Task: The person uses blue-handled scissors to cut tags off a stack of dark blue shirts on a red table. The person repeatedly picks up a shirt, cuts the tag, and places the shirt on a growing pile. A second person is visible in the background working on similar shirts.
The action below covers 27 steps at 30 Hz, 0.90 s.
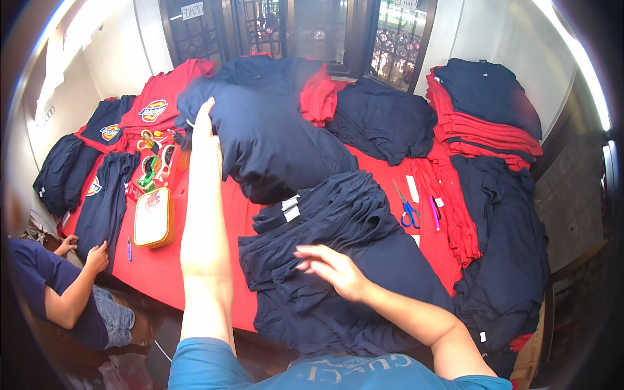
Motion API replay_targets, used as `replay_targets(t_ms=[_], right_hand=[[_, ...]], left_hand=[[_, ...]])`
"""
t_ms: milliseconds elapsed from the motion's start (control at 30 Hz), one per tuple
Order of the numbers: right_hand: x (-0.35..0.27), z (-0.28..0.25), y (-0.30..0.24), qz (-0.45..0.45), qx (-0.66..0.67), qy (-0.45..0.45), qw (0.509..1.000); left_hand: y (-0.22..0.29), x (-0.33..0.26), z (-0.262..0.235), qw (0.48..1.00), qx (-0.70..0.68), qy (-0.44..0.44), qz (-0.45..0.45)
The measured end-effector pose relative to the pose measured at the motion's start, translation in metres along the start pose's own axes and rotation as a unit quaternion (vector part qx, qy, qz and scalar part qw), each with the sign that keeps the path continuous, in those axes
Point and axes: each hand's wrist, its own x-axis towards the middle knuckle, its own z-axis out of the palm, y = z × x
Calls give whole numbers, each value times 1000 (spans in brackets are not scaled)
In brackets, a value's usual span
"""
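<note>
My left arm reaches far forward, and my left hand (205,125) grips the edge of a folded navy shirt (266,136), partly blurred and raised over the table. Most of that hand's fingers are hidden by the cloth. Directly in front of me lies a pile of navy garments (383,266) with folded layers and white tags (290,208) at its far edge. My right hand (335,270) is over the left part of this pile, fingers apart and holding nothing. Whether its fingertips touch the cloth I cannot tell.
Red cloth (162,279) covers the table. Blue scissors (409,214) and a pink pen (434,213) lie right of the pile. A yellow-edged case (155,218) and tape dispensers (156,166) stand left. Red and navy stacks (484,123) line the back. Another person (71,286) sits at left.
</note>
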Motion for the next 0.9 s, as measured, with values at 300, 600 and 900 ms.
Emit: replay_targets(t_ms=[300,600,900], right_hand=[[195,-49,40,15,524,129,842],[113,-72,60,133,110,125,977],[305,-161,-76,-16,-148,109,983]], left_hand=[[7,-180,32,977,-105,-177,63],[-102,-303,-152,997,-74,21,-15],[-97,-132,-74,982,-170,-66,40]])
